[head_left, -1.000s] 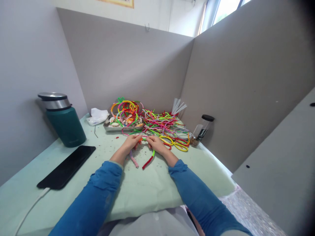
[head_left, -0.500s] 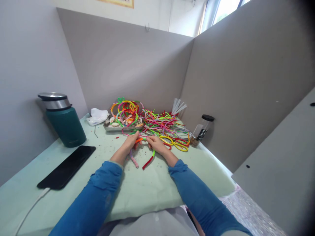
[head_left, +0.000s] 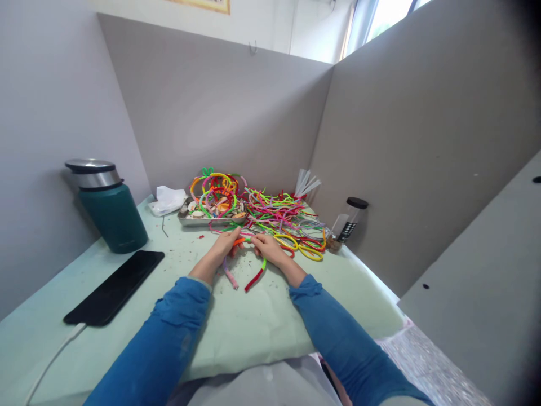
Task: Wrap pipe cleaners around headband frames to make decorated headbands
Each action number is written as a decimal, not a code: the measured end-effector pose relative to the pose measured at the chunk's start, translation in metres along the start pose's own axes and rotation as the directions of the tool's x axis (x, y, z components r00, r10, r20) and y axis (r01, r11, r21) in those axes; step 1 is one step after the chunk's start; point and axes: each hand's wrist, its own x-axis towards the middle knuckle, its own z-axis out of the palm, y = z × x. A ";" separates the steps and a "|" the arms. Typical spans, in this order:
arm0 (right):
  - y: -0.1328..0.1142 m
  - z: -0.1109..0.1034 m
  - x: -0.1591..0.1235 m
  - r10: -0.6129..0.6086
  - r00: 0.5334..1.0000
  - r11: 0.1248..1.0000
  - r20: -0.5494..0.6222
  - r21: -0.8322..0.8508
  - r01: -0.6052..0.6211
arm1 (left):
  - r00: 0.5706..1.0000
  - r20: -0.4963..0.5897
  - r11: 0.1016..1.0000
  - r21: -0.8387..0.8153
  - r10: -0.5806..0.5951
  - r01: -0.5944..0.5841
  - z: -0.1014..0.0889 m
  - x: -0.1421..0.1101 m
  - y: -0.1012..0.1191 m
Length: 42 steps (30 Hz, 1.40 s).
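Note:
Between my two hands is a curved headband wrapped in colored pipe cleaner (head_left: 254, 280), its ends pointing toward me. One end is pink and purple, the other red and lime green; orange and green show at the top of the arch. My left hand (head_left: 224, 248) pinches the orange part, fingers closed. My right hand (head_left: 270, 250) grips the green part close by, fingertips pressed together. The undersides of both hands are hidden. Just beyond them lies a tangled pile of pipe cleaners (head_left: 279, 208), with yellow loops (head_left: 310, 252) near my right hand.
A metal tray (head_left: 211, 222) of shells and finished-looking colorful hoops (head_left: 217, 189) stands at the back. Left are a green bottle (head_left: 112, 211), a black phone (head_left: 116, 287) on a cable and a tissue pack (head_left: 167, 201). Right are a black-lidded jar (head_left: 349, 225) and white strips (head_left: 305, 183).
Almost nothing differs. My left fingers have shifted very slightly on the orange part; both hands keep their place and hold.

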 end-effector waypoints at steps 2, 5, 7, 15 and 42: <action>0.000 0.000 0.000 0.000 1.000 1.000 0.003 0.002 0.000 | 1.000 0.005 1.000 0.003 0.004 -0.004 0.000 0.000 0.000; 0.001 0.001 0.001 0.002 1.000 1.000 0.005 0.001 -0.002 | 1.000 0.007 1.000 0.012 0.010 -0.010 0.000 0.000 0.000; 0.002 0.001 0.001 0.002 1.000 1.000 0.004 0.000 -0.002 | 1.000 0.009 1.000 0.018 0.013 -0.013 0.000 0.000 0.001; 0.003 0.000 0.001 0.002 1.000 1.000 0.007 -0.008 -0.002 | 1.000 0.014 0.999 0.022 0.024 -0.025 0.001 -0.001 0.001; 0.007 0.002 0.002 -0.026 1.000 0.997 0.015 -0.073 0.027 | 0.998 0.047 0.995 0.087 0.038 -0.042 0.005 0.001 -0.001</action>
